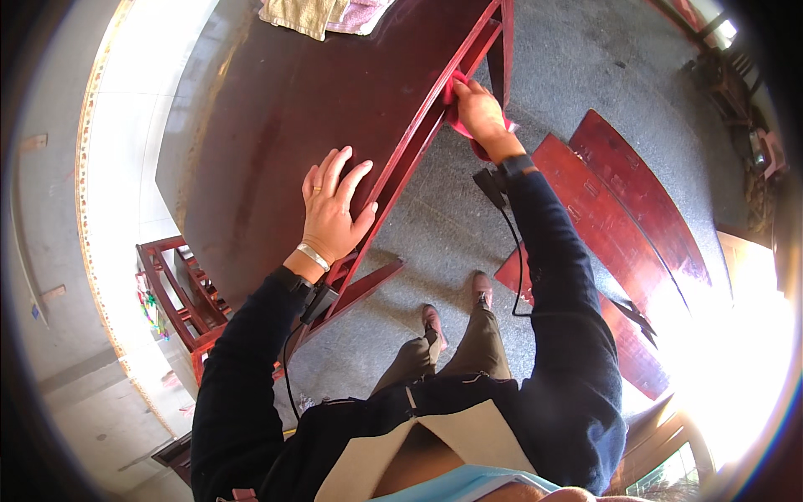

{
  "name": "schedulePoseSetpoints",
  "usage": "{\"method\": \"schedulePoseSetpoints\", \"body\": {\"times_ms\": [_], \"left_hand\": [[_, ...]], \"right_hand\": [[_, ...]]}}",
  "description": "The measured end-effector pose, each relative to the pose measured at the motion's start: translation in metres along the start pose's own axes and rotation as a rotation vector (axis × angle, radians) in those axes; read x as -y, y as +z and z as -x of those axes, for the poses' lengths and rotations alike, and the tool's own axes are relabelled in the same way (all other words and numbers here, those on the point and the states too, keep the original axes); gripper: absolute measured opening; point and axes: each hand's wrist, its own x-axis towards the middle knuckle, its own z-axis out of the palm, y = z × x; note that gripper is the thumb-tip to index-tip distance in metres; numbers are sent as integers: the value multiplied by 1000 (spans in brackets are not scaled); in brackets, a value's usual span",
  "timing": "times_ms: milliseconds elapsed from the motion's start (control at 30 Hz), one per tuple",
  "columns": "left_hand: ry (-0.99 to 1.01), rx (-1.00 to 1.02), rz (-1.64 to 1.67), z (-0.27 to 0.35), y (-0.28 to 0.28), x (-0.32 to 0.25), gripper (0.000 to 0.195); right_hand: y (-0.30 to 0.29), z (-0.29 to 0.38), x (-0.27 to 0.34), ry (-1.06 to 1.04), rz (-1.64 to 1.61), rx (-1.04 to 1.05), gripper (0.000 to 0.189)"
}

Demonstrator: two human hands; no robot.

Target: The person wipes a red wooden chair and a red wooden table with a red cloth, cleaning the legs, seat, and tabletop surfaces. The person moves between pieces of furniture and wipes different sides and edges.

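A large dark red wooden table [282,106] fills the upper left, its long edge running diagonally. My left hand [335,207] lies on the tabletop close to that edge, fingers spread, holding nothing. With my right hand [482,113] I grip a red cloth [463,124] against the rail under the table's edge; part of the cloth hangs below my fingers. Folded towels [307,17], one yellowish and one pink, lie on the tabletop at the upper end.
Curved red wooden boards [602,213] lie on the grey floor [433,207] to the right. A red wooden frame [182,288] stands at the left beyond the table. My feet are on the floor beside a slanted table leg. Black cables hang from both wrists.
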Motion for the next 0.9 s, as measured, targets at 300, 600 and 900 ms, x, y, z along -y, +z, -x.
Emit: {"method": "schedulePoseSetpoints", "body": {"times_ms": [300, 600, 900], "left_hand": [[2, 2, 19, 0, 0, 1, 56], [-23, 12, 7, 0, -1, -1, 55], [-10, 11, -7, 0, -1, -2, 55]], "right_hand": [[18, 45, -34, 453, -11, 268, 28], [13, 19, 0, 80, -367, -169, 15], [6, 10, -7, 20, -257, -80, 23]]}}
